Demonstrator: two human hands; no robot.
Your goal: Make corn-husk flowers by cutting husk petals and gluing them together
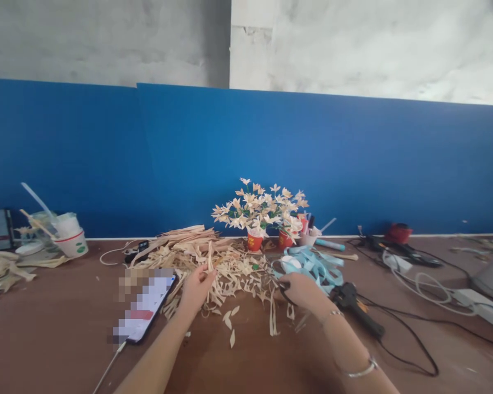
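Strips [4,268], pale and dry, lie in a loose heap at the far left of the brown surface [66,323], beside a white cup [74,245] with a red rim. Nearer the middle, a phone [148,312] lies face up, its screen lit and a white cord [107,368] at its lower end. Just beyond it spreads a big pile [184,241] of pale strips and scraps. The left hand [199,284] is at the front of this pile, its fingers pinching a pale strip [210,257] that stands up from them. Loose petals [232,338] lie in front of the pile. Behind it, two red pots [254,242] carry cream flowers [252,207], close to the blue partition [246,142]. The right hand [299,290] is to the right of the scraps, fingers curled round a dark handle [286,293]; what its far end touches is too blurred to tell. Light blue ribbon [320,268] is bunched just beyond that hand. Farther right come a black glue gun [359,312], tangled cables [423,350] and a white power strip [482,311].
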